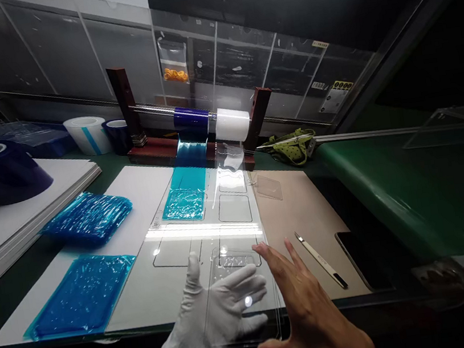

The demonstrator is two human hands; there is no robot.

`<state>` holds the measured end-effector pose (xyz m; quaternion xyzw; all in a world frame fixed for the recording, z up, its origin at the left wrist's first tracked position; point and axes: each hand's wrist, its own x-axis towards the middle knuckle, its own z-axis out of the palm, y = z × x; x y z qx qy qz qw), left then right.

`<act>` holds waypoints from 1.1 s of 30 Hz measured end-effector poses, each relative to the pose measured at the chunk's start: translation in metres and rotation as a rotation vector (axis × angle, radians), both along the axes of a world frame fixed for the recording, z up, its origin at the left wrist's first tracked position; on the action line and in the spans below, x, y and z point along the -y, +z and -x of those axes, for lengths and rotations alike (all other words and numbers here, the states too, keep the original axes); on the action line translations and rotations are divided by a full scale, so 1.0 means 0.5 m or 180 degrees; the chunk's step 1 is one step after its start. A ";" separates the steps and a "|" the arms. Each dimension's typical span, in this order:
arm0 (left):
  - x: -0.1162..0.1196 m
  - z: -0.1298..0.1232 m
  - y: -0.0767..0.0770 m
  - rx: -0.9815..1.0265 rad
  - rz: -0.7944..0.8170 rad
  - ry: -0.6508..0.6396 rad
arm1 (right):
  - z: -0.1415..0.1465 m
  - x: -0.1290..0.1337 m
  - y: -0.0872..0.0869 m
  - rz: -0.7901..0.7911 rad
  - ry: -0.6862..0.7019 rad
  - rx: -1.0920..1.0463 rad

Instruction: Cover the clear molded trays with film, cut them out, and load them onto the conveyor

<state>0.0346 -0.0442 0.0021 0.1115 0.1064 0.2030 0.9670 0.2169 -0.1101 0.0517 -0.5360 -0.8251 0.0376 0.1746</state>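
Observation:
My left hand, in a white glove, is spread flat with the palm up and the thumb raised. A clear thin panel overlaps the gloved palm, its faint edges running past the fingers. My bare right hand has its fingers stretched apart beside the panel's right side; whether it touches the panel I cannot tell. Beyond both hands lies a sheet with black rounded outlines. A strip of blue film reaches down onto it from a blue roll, and clear film hangs from a white roll.
Stacks of blue-filmed pieces lie left. A pale craft knife and a phone rest right. A brown stand carries the rolls. A big blue roll sits on stacked white sheets; a green pouch lies behind.

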 end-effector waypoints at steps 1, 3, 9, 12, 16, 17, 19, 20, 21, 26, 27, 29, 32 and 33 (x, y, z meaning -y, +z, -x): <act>-0.003 0.010 -0.005 -0.0102 0.0082 0.0035 | 0.001 0.002 0.003 -0.0003 -0.0052 0.0038; -0.006 0.026 -0.008 -0.0155 0.0082 0.0094 | 0.004 0.007 0.008 0.0012 -0.0090 0.0113; -0.019 0.032 0.008 0.0038 0.0016 0.0314 | 0.009 0.014 0.002 0.0006 -0.0092 0.0158; -0.032 0.032 0.016 -0.0007 0.0018 0.0652 | 0.009 0.015 -0.003 -0.0012 -0.0129 0.0164; -0.038 0.044 0.036 -0.1189 -0.0956 0.1334 | 0.010 0.014 -0.003 -0.0079 -0.0153 0.0187; -0.036 0.047 0.044 -0.1684 -0.1347 0.1477 | 0.010 0.015 -0.002 -0.0090 -0.0152 0.0186; -0.032 0.055 0.063 -0.2579 -0.2005 0.1757 | 0.009 0.014 -0.003 -0.0076 -0.0163 0.0187; -0.029 0.058 0.073 -0.2889 -0.2215 0.1907 | 0.007 0.013 -0.005 -0.0051 -0.0172 0.0192; -0.026 0.063 0.083 -0.3090 -0.2348 0.2062 | 0.003 0.009 -0.008 -0.0023 -0.0187 0.0200; -0.022 0.090 0.078 -0.3525 -0.2477 0.2728 | -0.046 -0.051 -0.035 -0.0013 -0.0326 0.0280; -0.027 0.097 0.062 -0.3599 -0.2479 0.2854 | -0.059 -0.073 -0.042 -0.0028 -0.0379 0.0302; -0.044 0.109 0.020 -0.3719 -0.2468 0.3036 | -0.082 -0.119 -0.057 -0.0028 -0.0454 0.0358; -0.071 0.120 -0.041 -0.3800 -0.2375 0.3090 | -0.102 -0.183 -0.080 0.0048 -0.0414 0.0434; -0.075 0.121 -0.055 -0.3822 -0.2339 0.3090 | -0.104 -0.199 -0.089 0.0083 -0.0365 0.0447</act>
